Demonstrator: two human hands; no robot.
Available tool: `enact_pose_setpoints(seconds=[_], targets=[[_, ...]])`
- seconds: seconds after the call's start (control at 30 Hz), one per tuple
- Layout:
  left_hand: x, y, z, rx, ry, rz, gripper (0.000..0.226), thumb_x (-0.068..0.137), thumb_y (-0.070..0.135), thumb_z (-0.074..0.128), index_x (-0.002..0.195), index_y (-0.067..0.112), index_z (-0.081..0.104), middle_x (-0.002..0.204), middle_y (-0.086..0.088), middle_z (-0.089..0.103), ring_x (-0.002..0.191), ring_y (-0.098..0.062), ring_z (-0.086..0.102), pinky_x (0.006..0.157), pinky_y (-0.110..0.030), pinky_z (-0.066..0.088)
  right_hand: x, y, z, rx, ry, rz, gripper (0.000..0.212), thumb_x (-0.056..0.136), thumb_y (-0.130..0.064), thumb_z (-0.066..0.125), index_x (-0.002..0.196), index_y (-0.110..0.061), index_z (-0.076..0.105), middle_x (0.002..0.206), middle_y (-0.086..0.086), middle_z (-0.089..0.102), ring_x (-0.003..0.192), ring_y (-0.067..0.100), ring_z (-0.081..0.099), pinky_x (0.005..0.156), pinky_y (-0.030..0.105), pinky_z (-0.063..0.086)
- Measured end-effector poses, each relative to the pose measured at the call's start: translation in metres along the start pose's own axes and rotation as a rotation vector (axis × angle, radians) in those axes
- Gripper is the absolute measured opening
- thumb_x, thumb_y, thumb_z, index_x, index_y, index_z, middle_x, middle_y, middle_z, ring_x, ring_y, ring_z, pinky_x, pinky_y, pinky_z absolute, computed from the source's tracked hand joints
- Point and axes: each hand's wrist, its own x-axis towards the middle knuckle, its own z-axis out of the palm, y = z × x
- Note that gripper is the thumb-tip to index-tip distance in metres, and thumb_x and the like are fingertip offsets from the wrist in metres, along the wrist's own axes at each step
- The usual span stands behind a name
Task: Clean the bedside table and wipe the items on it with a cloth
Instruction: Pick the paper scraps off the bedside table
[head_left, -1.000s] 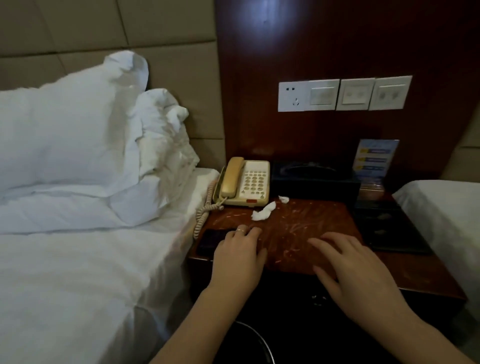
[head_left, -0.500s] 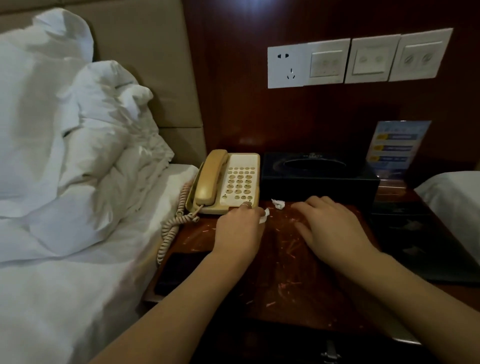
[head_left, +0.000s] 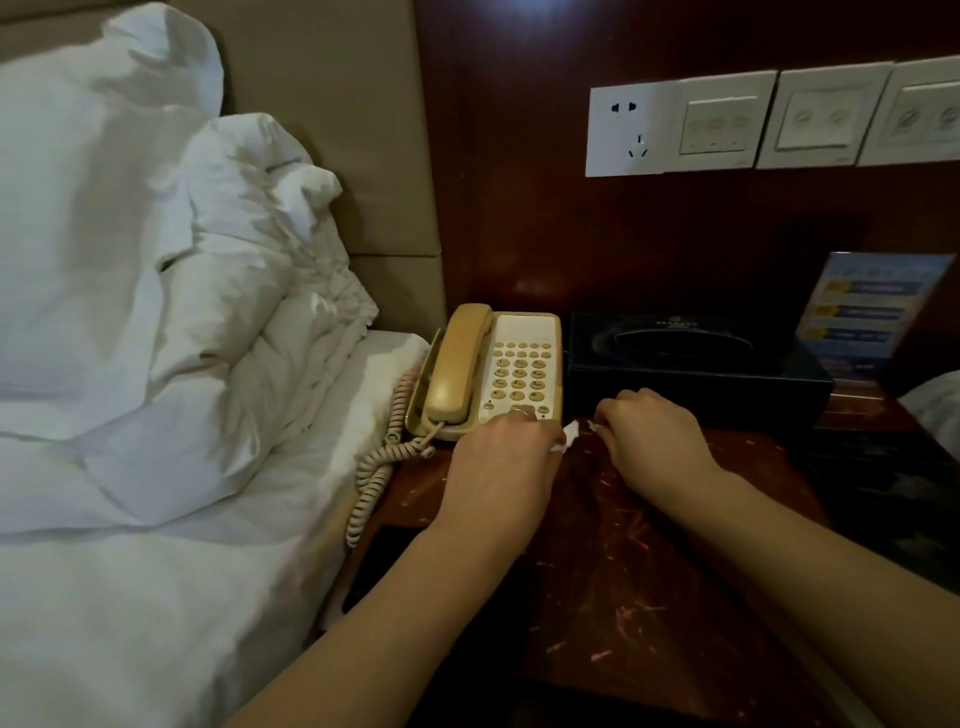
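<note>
Two bare hands meet over scraps of white tissue on a scratched dark red wooden bedside table (head_left: 649, 571).

The left hand (head_left: 498, 462) curls around a crumpled white tissue piece (head_left: 569, 434) just beside the cream corded telephone (head_left: 498, 371) at 11 o'clock; the right hand (head_left: 652, 439), fingers curled, pinches a smaller white scrap (head_left: 594, 427) before the black tissue box (head_left: 696, 358) at 1 o'clock.
</note>
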Motion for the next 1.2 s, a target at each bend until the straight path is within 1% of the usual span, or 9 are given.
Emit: enact_pose_setpoints(seconds=[0.2, 0.4, 0.53, 0.67, 0.83, 0.93, 1.03, 1.1, 1.2], targets=[[-0.019, -0.004, -0.019, 0.013, 0.0, -0.01, 0.028, 0.104, 0.033, 0.049, 0.125, 0.029, 0.067, 0.118, 0.003, 0.064, 0.106, -0.019, 0.062, 0.085, -0.035, 0.052, -0.029, -0.009, -0.022, 0.015, 0.034, -0.03, 0.017, 0.101, -0.027, 0.049, 0.105, -0.02, 0.064, 0.104, -0.002, 0.062, 0.099, 0.016, 0.057, 0.077, 0.027, 0.047], [-0.056, 0.007, -0.044, -0.023, 0.032, -0.003, 0.024, 0.103, 0.032, 0.05, 0.116, 0.026, 0.069, 0.113, 0.005, 0.064, 0.103, -0.018, 0.062, 0.079, -0.033, 0.049, -0.087, -0.026, -0.062, 0.016, 0.09, -0.114, 0.025, 0.103, -0.036, 0.043, 0.111, -0.026, 0.063, 0.11, -0.006, 0.062, 0.102, 0.012, 0.055, 0.082, 0.023, 0.045], [-0.125, 0.015, -0.053, -0.079, 0.068, 0.024, 0.02, 0.101, 0.036, 0.052, 0.107, 0.031, 0.07, 0.102, 0.01, 0.062, 0.093, -0.013, 0.061, 0.064, -0.026, 0.042, -0.145, -0.039, -0.081, 0.098, 0.17, -0.093, 0.011, 0.089, -0.031, 0.066, 0.092, -0.023, 0.073, 0.087, -0.007, 0.067, 0.081, 0.013, 0.06, 0.067, 0.023, 0.046], [-0.219, 0.015, -0.031, -0.152, -0.043, -0.05, 0.013, 0.091, 0.04, 0.058, 0.09, 0.034, 0.069, 0.085, 0.012, 0.06, 0.076, -0.008, 0.063, 0.052, -0.023, 0.042, -0.219, -0.06, -0.083, 0.245, 0.205, -0.089, 0.009, 0.08, -0.023, 0.077, 0.088, -0.021, 0.074, 0.082, -0.009, 0.066, 0.074, 0.011, 0.06, 0.061, 0.017, 0.039], [-0.285, 0.005, 0.002, -0.075, -0.282, -0.185, 0.026, 0.103, 0.039, 0.047, 0.112, 0.026, 0.067, 0.113, 0.006, 0.062, 0.104, -0.017, 0.061, 0.073, -0.028, 0.04, -0.281, -0.092, -0.064, 0.283, 0.088, -0.11, 0.008, 0.08, -0.024, 0.078, 0.086, -0.023, 0.074, 0.08, -0.011, 0.065, 0.074, 0.011, 0.062, 0.06, 0.021, 0.049], [-0.301, 0.001, 0.021, -0.039, -0.449, -0.241, 0.026, 0.104, 0.035, 0.046, 0.115, 0.022, 0.066, 0.118, -0.001, 0.063, 0.107, -0.023, 0.061, 0.081, -0.034, 0.046, -0.3, -0.108, -0.046, 0.306, 0.001, -0.118, 0.013, 0.075, -0.026, 0.083, 0.082, -0.026, 0.073, 0.076, -0.013, 0.063, 0.07, 0.008, 0.061, 0.057, 0.016, 0.044], [-0.307, -0.007, 0.033, -0.08, -0.579, -0.277, 0.032, 0.103, 0.035, 0.052, 0.132, 0.024, 0.059, 0.128, -0.004, 0.062, 0.115, -0.025, 0.061, 0.089, -0.035, 0.051, -0.31, -0.119, -0.026, 0.305, -0.134, -0.123, 0.012, 0.078, -0.031, 0.082, 0.082, -0.029, 0.071, 0.076, -0.013, 0.061, 0.071, 0.006, 0.058, 0.055, 0.016, 0.04], [-0.305, -0.011, 0.033, -0.062, -0.591, -0.286, 0.04, 0.101, 0.034, 0.055, 0.14, 0.024, 0.053, 0.133, -0.004, 0.06, 0.12, -0.026, 0.059, 0.094, -0.037, 0.05, -0.314, -0.125, -0.014, 0.27, -0.182, -0.119, 0.014, 0.076, -0.033, 0.084, 0.08, -0.031, 0.071, 0.074, -0.013, 0.061, 0.07, 0.005, 0.057, 0.055, 0.014, 0.035], [-0.304, -0.015, 0.029, -0.011, -0.517, -0.319, 0.035, 0.099, 0.037, 0.055, 0.132, 0.025, 0.056, 0.128, -0.001, 0.063, 0.117, -0.024, 0.061, 0.092, -0.035, 0.051, -0.314, -0.137, -0.005, 0.239, -0.207, -0.122, 0.024, 0.064, -0.034, 0.091, 0.074, -0.033, 0.07, 0.068, -0.013, 0.059, 0.062, 0.004, 0.056, 0.05, 0.013, 0.031]])
